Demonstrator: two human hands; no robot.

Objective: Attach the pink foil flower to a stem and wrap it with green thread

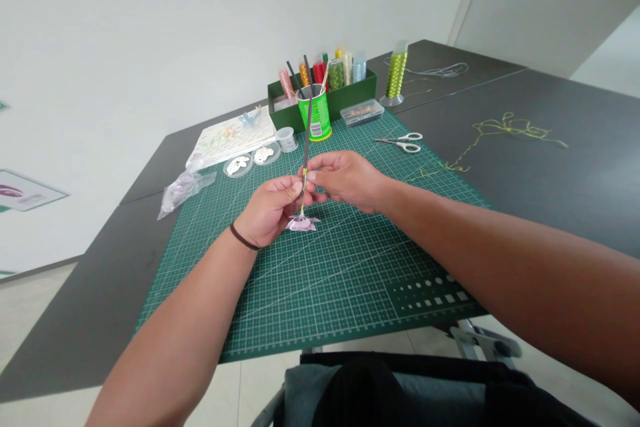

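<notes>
A thin dark stick [307, 137] stands nearly upright between my hands, with yellow-green thread [305, 172] wound round its lower part. At its bottom end hangs a pale pink flower [302, 223], head down, just above the cutting mat. My left hand [275, 205] is closed, pinching the stick between thumb and fingers a little above the flower. My right hand [345, 177] is closed too, its thumb and forefinger at the wound thread on the stick. Its other fingertips are partly hidden behind the stick and my left hand.
A green cutting mat [320, 287] covers the dark table [500, 180]. Behind stand a green can [317, 121], a box of thread spools [356, 95] and a green spool [397, 73]. Scissors [404, 141] and loose thread [515, 128] lie right; small dishes [239, 165] and a plastic bag [183, 190] left.
</notes>
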